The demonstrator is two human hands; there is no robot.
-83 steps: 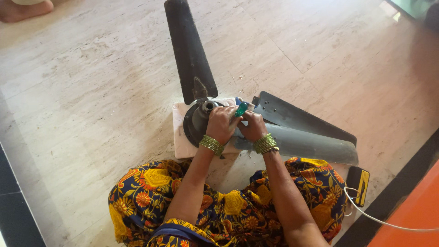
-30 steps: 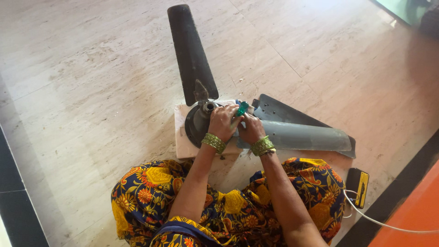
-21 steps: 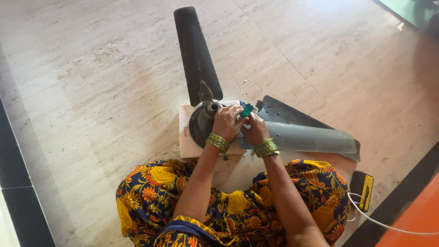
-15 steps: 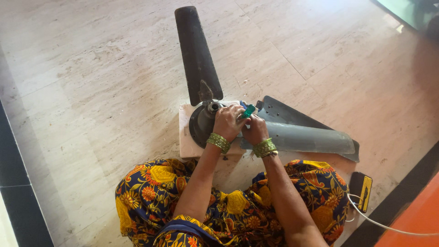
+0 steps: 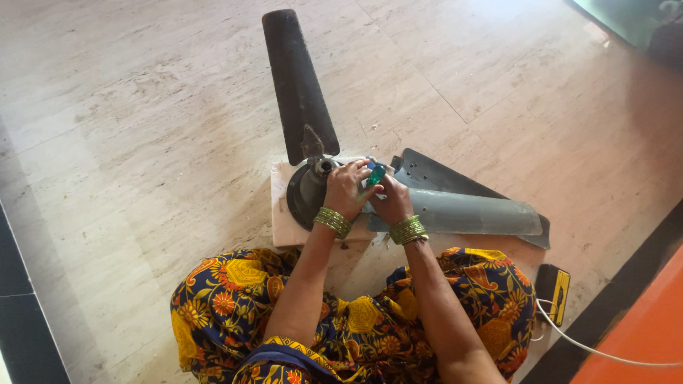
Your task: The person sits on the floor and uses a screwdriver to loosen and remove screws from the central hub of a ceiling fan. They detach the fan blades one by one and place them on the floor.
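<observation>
A black and yellow box-shaped device (image 5: pixel 553 294) with a white cable (image 5: pixel 605 350) lies on the floor (image 5: pixel 142 142) by the person's right knee. The fan hub (image 5: pixel 309 192) rests on a pale slab (image 5: pixel 284 220), one blade (image 5: pixel 297 85) pointing away, others (image 5: pixel 462 206) to the right. Both wrists bend down over the hub: the left hand (image 5: pixel 346 190) presses on it, and the right hand (image 5: pixel 389 200) pinches a green-handled tool (image 5: pixel 375 174) just beside.

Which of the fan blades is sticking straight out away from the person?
The dark blade pointing up the floor from the hub. The other two grey blades lie stacked, pointing right, beside the right hand.
</observation>
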